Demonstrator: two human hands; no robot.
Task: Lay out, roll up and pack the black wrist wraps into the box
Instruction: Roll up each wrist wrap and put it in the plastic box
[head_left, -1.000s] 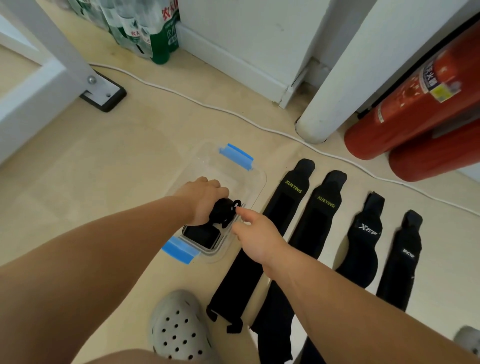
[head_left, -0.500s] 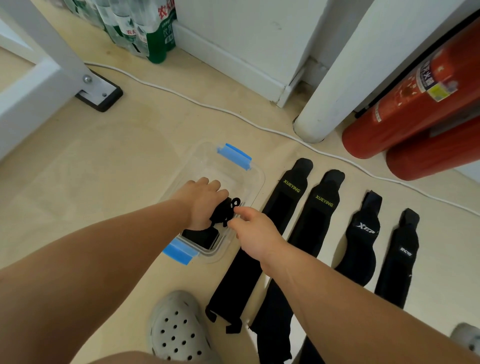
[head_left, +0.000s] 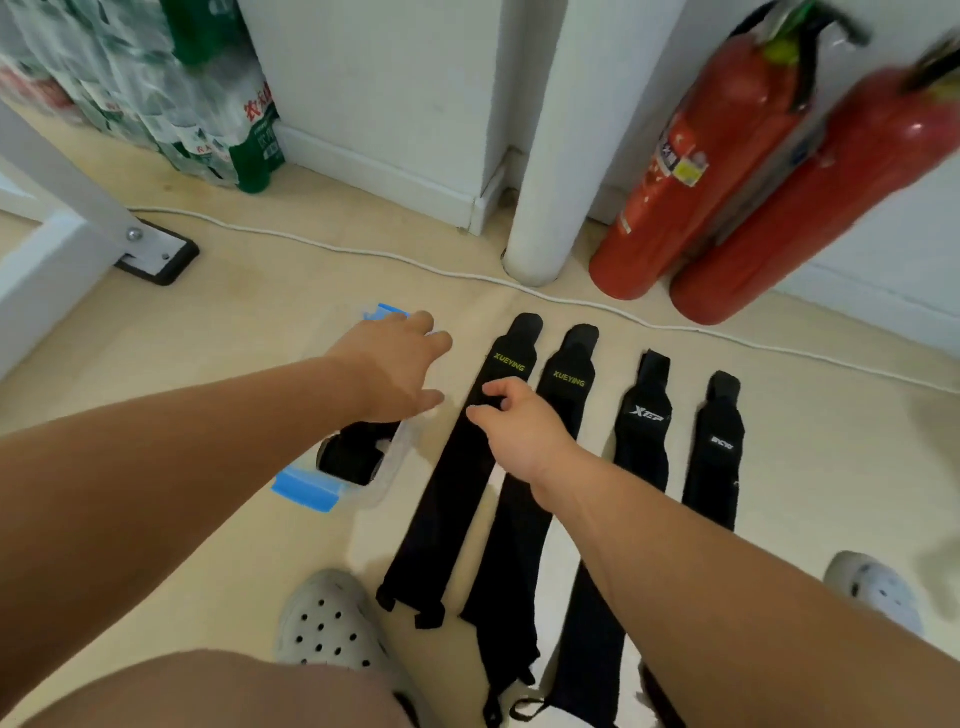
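Note:
Several black wrist wraps lie flat side by side on the floor: a XUEYING wrap (head_left: 457, 478), a second XUEYING wrap (head_left: 566, 374), an XTEP wrap (head_left: 644, 421) and one more wrap (head_left: 717, 452). The clear plastic box (head_left: 397, 457) with blue latches sits left of them and holds rolled black wraps (head_left: 353, 452). My left hand (head_left: 395, 364) hovers over the box with fingers spread, holding nothing. My right hand (head_left: 519, 426) is above the first XUEYING wrap, its fingers loosely curled and its thumb and fingertips close to the fabric.
Two red fire extinguishers (head_left: 727, 166) lean on the wall at the right, beside a white pipe (head_left: 545, 182). A white cable (head_left: 363, 252) crosses the floor behind the wraps. Shrink-wrapped bottles (head_left: 171, 104) and a white furniture leg (head_left: 78, 208) stand at left. Grey clogs (head_left: 327, 623) are near me.
My left hand let go of the rolled wrap in the box and lifted, fingers spread. My right hand moved right from the box to the first flat wrap. The view tilted up.

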